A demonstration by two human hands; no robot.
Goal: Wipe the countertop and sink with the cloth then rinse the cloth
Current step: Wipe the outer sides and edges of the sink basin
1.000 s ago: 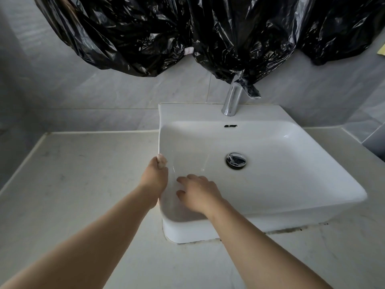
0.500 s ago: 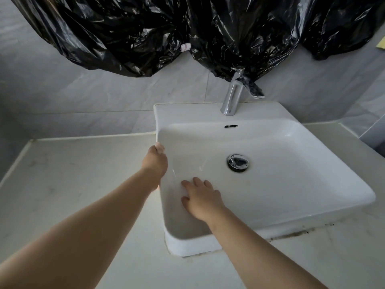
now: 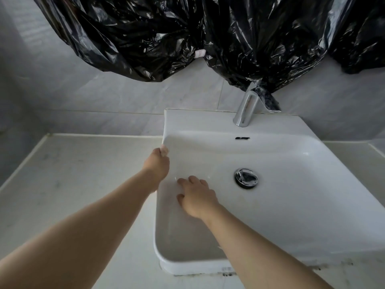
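Head view. White sink (image 3: 208, 119) sits on a pale countertop (image 3: 73, 174), with the tap (image 3: 246, 110) at the back and the drain plug (image 3: 246, 177) in the basin floor. No water stream is visible. Black plastic sheet (image 3: 145, 38) hangs on the wall above.

**Change over the last 1 s**
- The left hand (image 3: 157, 163) has slid along the sink's left rim toward the back wall.
- The right hand (image 3: 196, 198) has stayed inside the basin on the left inner wall. It has moved a little up the wall and away from the drain plug.
- The camera has also swung left, so part of that shift is only the view.

**Fingers**
- Left: the thumb (image 3: 164, 150) lies on top of the rim. The other 4 fingers are hidden behind the hand, so I cannot tell whether they grip the rim.
- Right: the fingers (image 3: 194, 179) are stretched, lightly bent, and laid against the basin wall with the thumb out to the side. They are curled round nothing visible.

**Cloth**
- Not identifiable. It may be lying pale under the right palm against the white basin, but I cannot tell.

**Judgement**
- The step in hand looks like the sink wipe, on the left wall, with the left hand steadying.
- The small travel suggests short strokes, and most of the basin is probably still to be covered.
- Rinsing has not yet begun.
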